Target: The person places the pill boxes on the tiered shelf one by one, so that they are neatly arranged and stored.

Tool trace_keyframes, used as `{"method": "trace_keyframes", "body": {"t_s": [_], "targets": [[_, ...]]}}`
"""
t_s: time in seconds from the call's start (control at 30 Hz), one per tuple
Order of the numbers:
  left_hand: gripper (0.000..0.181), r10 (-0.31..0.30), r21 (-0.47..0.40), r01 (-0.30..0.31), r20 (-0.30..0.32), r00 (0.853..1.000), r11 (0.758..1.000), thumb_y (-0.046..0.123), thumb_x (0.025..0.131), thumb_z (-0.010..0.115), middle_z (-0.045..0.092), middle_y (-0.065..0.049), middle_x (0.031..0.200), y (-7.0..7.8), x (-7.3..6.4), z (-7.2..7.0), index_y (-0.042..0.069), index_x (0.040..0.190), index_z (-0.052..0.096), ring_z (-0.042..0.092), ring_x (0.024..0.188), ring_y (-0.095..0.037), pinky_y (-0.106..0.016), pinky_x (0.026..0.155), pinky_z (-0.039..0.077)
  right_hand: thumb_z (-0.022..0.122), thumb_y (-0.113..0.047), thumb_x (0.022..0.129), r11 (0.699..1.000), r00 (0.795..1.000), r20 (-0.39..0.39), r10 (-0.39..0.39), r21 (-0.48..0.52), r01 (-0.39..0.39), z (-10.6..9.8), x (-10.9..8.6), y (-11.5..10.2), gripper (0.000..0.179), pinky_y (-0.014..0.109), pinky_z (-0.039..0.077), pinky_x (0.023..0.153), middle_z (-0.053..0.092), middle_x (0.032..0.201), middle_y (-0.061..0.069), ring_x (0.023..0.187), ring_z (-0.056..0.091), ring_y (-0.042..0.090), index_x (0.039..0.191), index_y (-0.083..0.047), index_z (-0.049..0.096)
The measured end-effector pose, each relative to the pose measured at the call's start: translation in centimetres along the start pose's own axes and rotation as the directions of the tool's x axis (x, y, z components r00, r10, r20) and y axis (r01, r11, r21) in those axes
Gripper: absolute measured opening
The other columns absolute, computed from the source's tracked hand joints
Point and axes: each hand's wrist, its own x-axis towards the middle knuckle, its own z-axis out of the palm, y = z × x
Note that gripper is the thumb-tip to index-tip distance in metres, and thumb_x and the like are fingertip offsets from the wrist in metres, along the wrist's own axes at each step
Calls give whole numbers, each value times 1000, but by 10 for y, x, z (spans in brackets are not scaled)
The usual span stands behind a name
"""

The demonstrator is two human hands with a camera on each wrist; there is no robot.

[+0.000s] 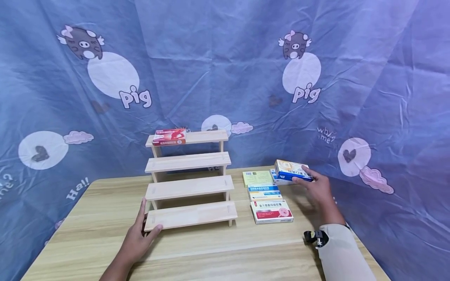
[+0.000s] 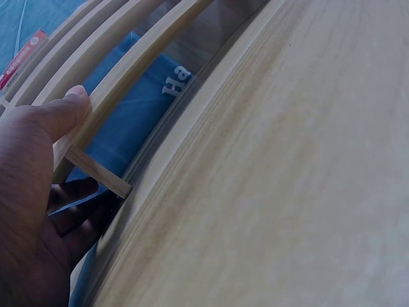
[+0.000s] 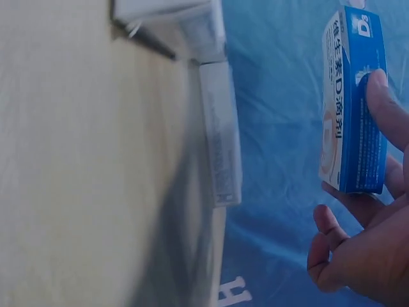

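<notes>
My right hand [image 1: 319, 190] pinches a white-and-blue medicine box [image 1: 292, 170] by its right end. In the right wrist view that box [image 3: 354, 102] is lifted above the table, thumb on its blue side. It overlaps another blue-and-white box [image 1: 277, 181] lying beneath. With my left hand [image 1: 135, 238] I hold the front left corner of a four-step wooden shelf [image 1: 191, 215]. The left wrist view has the thumb [image 2: 69, 112] on the lowest board and the other fingers around its end, beside the leg. A red medicine box [image 1: 170, 136] lies at the left of the top step.
Right of the shelf, flat on the wooden table [image 1: 197, 255], lie a yellow-green box [image 1: 258, 178], a blue-white-yellow box [image 1: 265, 192] and a white-and-red box [image 1: 271, 212]. A blue pig-print curtain [image 1: 211, 78] hangs behind the table and along its sides.
</notes>
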Motion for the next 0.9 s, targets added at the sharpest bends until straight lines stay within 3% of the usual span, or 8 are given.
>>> {"method": "trace_keyframes", "body": {"t_s": [0.23,0.33,0.43,0.6,0.73,0.83,0.9], "targets": [[109,-6,1,6,6,1000,1000,32,108,72,57,-37,154,1,0,-1,32,176,-12,71,128,-49,-31,93,60,92,-42,91,1000,1000,-12,-4,-3,4,0,-6,-18,88,51,41,125,37,175,18,162,39,36,165,-23,48],[109,-9,7,9,7,1000,1000,32,108,72,57,-37,154,2,0,-2,32,176,-12,71,128,-49,-33,94,60,92,-43,91,1000,1000,-22,-5,-17,5,1,-10,-27,87,36,47,114,38,175,17,160,41,35,164,-24,49],[109,-10,8,10,7,1000,1000,32,108,73,57,-37,154,2,0,-2,31,176,-12,71,128,-49,-32,94,60,91,-43,91,1000,1000,-31,1,-21,-1,3,-15,-36,85,19,45,98,41,174,15,159,44,33,164,-25,50],[109,-1,-2,1,6,1000,1000,31,108,72,58,-37,153,2,0,-3,31,176,-12,71,127,-49,-29,90,60,92,-41,90,1000,998,-59,-22,3,22,7,-24,-50,83,7,42,85,45,172,14,158,45,31,162,-25,53],[109,12,6,-12,-7,1000,1000,29,107,73,58,-37,153,1,1,-4,31,176,-11,72,126,-49,-29,90,59,92,-40,90,999,997,-71,-42,-9,42,12,-27,-56,81,14,47,94,45,172,14,160,44,31,161,-26,55],[109,13,10,-13,-6,1000,1000,29,107,73,59,-37,152,1,1,-3,30,177,-11,72,126,-48,-27,90,59,92,-38,91,999,996,-73,-46,-20,44,16,-28,-60,80,35,51,115,43,173,13,162,41,33,161,-27,54],[109,11,7,-11,-3,1000,1000,29,107,73,60,-37,151,1,1,-2,30,177,-11,72,126,-48,-26,90,59,92,-37,92,999,996,-72,-53,-15,52,18,-26,-63,81,50,43,126,41,175,14,165,36,36,162,-26,53]]}}
